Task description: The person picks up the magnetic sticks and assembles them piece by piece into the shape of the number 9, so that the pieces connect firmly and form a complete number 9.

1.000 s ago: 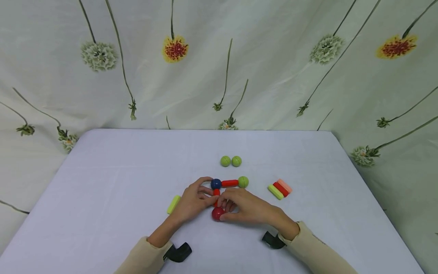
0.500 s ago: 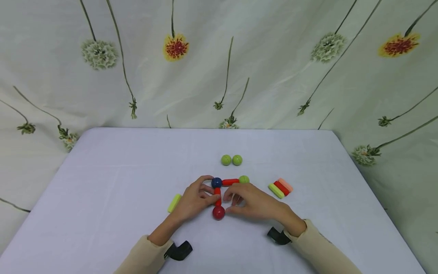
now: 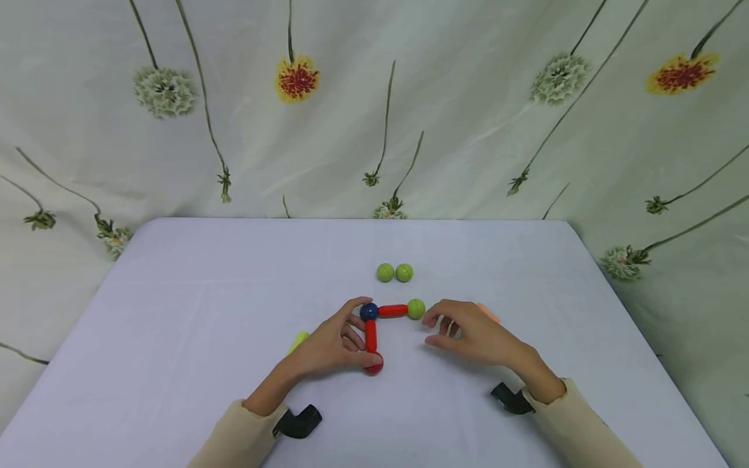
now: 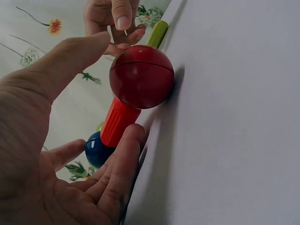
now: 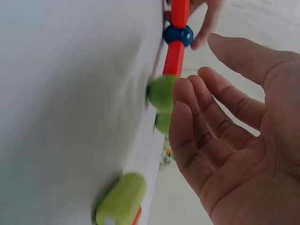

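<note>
A ball-and-rod construction lies on the table in the head view. Its blue ball [image 3: 369,311] is the corner: one red rod [image 3: 393,311] runs right to a green ball [image 3: 416,309], another red rod [image 3: 371,335] runs toward the person to a red ball [image 4: 141,77]. My left hand [image 3: 333,341] spans that second side from the left, index fingertip at the blue ball and thumb at the red ball. Just right of the green ball is my right hand [image 3: 471,331], fingers loosely bent with nothing between them, as the right wrist view also shows.
Two loose green balls [image 3: 394,272] sit farther back. A yellow-green rod [image 3: 298,342] is partly hidden behind the left hand. Beyond the right hand, a salmon rod [image 3: 488,312] peeks out; the right wrist view shows another yellow-green rod [image 5: 122,200]. Flowered cloth hangs behind the table.
My right hand has let go of the red ball and moved right, now covering most of the rods there. My left thumb has shifted from the red rod down to the red ball.
</note>
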The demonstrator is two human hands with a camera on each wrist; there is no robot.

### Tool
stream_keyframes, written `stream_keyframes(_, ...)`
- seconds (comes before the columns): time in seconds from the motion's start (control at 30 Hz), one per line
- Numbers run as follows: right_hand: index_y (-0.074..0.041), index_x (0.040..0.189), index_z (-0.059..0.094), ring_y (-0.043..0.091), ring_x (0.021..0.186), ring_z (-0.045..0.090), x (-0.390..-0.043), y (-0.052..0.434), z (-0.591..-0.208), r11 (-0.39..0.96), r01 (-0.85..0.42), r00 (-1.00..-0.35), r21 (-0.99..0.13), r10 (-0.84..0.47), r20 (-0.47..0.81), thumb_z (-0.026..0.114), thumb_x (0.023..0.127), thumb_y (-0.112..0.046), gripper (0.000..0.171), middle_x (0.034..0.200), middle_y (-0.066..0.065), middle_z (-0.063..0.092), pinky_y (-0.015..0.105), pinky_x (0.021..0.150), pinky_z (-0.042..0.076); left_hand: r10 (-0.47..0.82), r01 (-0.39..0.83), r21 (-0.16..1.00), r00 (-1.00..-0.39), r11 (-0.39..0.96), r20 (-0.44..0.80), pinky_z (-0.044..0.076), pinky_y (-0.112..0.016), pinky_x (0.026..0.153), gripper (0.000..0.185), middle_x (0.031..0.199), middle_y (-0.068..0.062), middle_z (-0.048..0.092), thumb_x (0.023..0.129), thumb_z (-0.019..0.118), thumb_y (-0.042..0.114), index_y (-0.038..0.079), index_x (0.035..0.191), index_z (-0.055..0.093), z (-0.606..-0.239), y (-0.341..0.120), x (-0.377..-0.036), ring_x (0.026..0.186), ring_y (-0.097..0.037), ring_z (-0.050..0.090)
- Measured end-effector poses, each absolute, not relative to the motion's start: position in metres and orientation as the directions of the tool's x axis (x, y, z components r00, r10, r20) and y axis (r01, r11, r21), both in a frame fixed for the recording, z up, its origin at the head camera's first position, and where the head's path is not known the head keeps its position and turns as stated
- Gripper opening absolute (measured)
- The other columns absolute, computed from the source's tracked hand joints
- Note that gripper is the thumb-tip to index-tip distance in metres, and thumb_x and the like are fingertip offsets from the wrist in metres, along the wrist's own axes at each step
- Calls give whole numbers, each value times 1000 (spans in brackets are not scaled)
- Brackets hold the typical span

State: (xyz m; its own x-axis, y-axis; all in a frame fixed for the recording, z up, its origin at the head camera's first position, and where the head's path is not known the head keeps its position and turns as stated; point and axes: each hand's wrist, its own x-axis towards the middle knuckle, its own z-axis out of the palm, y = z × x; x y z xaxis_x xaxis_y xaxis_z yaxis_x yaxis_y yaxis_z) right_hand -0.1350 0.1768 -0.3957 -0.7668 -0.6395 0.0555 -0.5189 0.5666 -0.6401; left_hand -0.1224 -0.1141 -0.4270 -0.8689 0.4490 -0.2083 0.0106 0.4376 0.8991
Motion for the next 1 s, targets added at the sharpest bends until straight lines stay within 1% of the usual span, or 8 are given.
stream_keyframes(0.2,-13,107,62,6,77,57,-142,196,-391,600,-486,-804,-636,-592,56,70,85,-27,27,98,1,63,23,70,50,501,31,901,-839,432,-212,51,-29,81,98,115,-3,51,65,85,37,31,144,27,-426,-119,-122,90,-17,59)
stream_keyframes(0.37,-12,107,62,7,74,57,-147,208,-391,614,-481,-814,-626,-578,59,71,83,-23,28,97,2,63,21,66,48,504,27,903,-837,428,-214,51,-29,80,97,117,-5,50,66,85,32,31,144,26,-427,-118,-122,91,-18,59)
stream_keyframes(0.5,-11,109,62,8,74,57,-152,216,-391,615,-486,-810,-621,-583,57,72,82,-20,30,97,3,64,21,65,48,495,18,900,-840,436,-222,50,-29,80,96,117,-5,50,66,84,32,33,143,27,-427,-118,-123,91,-18,59)
stream_keyframes(0.73,-10,109,64,12,81,59,-162,239,-390,642,-455,-839,-617,-541,57,70,83,-12,27,100,2,66,24,70,51,492,25,900,-844,436,-214,51,-29,80,100,117,-3,50,64,86,36,32,144,27,-427,-118,-123,91,-17,60)
stream_keyframes(0.87,-12,105,66,12,82,58,-167,252,-393,655,-451,-851,-606,-519,73,69,85,-15,21,99,-1,67,25,71,51,494,31,900,-844,434,-209,51,-29,80,100,116,-3,50,63,86,36,33,143,27,-428,-118,-123,91,-17,60)
stream_keyframes(1.0,-16,104,67,13,83,58,-170,264,-400,643,-415,-859,-644,-511,44,68,86,-20,18,99,-4,66,26,72,50,496,27,901,-842,432,-212,51,-29,81,100,115,-3,50,63,86,35,33,143,27,-429,-118,-124,90,-17,60)
